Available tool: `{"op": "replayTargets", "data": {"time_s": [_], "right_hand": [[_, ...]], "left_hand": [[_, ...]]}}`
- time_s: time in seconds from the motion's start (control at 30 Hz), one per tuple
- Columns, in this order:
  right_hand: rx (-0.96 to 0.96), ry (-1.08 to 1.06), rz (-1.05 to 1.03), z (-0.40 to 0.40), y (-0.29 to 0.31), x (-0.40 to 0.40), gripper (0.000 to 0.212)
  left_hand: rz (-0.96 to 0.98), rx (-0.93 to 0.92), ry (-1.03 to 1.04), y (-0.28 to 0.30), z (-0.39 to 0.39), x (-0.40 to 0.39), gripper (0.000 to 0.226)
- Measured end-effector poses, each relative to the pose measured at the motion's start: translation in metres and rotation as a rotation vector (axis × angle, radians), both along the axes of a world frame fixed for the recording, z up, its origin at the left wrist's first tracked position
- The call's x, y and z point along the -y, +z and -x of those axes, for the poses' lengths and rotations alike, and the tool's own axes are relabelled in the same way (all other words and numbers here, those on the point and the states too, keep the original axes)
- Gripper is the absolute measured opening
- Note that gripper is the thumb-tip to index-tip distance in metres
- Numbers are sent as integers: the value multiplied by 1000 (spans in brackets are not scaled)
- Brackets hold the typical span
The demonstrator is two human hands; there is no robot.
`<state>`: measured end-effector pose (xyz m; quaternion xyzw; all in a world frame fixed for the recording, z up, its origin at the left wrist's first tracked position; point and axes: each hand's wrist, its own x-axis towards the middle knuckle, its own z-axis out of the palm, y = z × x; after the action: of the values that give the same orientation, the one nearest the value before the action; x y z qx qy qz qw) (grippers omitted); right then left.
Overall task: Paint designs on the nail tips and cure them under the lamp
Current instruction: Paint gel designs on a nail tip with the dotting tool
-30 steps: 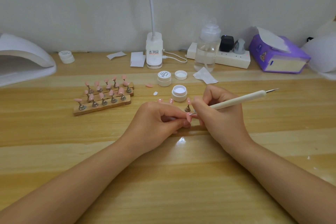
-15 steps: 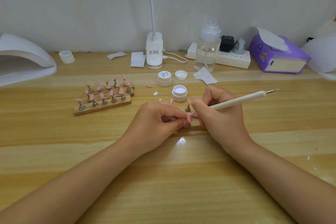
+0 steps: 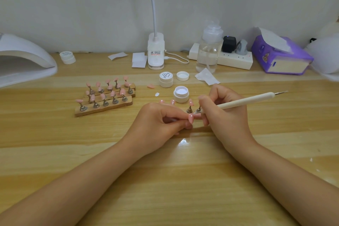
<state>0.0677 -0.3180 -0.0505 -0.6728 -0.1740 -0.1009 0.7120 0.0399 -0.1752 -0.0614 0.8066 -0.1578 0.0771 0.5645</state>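
Head view, both forearms resting on wooden desk, hands meeting mid-frame. Left hand has fingers curled, thumb and forefinger pinching a pink nail tip on its small stand; tip faces right, small white mark on its upper edge. Right hand grips a white dotting pen pencil-style, fingers curled round the shaft, working end at the nail tip; looks touching but contact point too small to confirm. Pen's rear metal point sticks up to the right. Just behind hands: open white gel pot, its loose lid and a closed jar further back. More pink tips on metal stands stand just behind the hands, partly hidden by them. Wooden holders with rows of pink nail tips sit left of centre. Curing lamp at far left edge, well apart from hands. Back row: desk lamp base, clear pump bottle, power strip, purple tissue pack.
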Motion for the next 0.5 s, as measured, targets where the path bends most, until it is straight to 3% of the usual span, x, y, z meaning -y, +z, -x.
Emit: {"op": "replayTargets", "data": {"time_s": [0.5], "right_hand": [[49, -50, 114, 1, -2, -1, 30]], "left_hand": [[21, -31, 3, 0, 0, 0, 15]]}}
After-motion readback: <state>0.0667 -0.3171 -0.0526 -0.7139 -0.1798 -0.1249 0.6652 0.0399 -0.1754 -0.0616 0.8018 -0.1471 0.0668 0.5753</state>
